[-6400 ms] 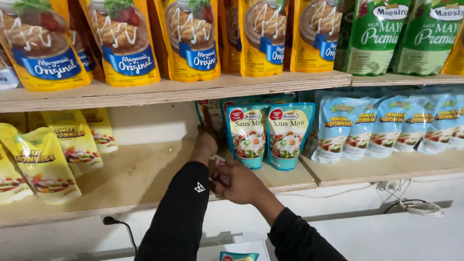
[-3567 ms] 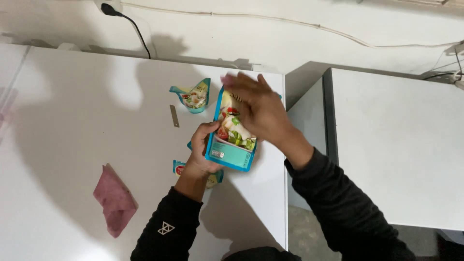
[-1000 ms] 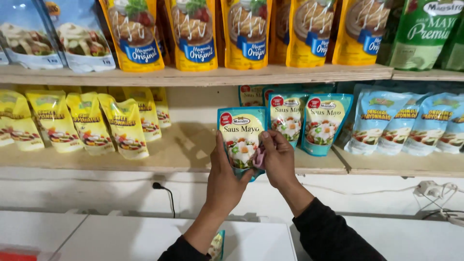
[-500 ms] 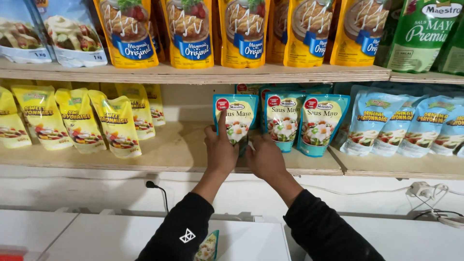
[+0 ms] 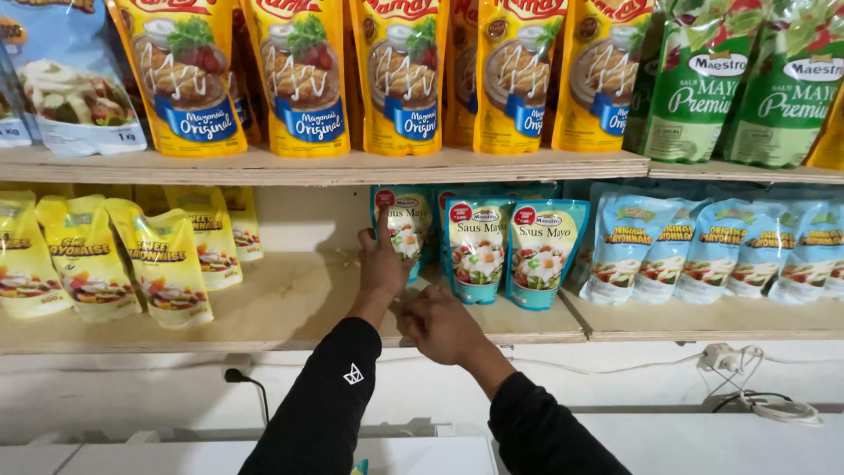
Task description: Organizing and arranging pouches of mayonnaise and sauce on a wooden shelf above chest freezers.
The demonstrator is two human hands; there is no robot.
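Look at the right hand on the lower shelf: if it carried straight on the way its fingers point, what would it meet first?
Probably the teal pouch that the left hand touches; the right hand points up-left toward its base, though depth is unclear.

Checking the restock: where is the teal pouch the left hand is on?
In the head view the teal pouch stands mid-frame on the lower wooden shelf, leftmost of the teal row, under the left hand.

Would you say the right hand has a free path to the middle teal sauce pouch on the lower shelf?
Probably yes: the right hand rests at the shelf edge just below the middle teal pouch, with nothing between them; the left hand is on the neighbouring pouch.
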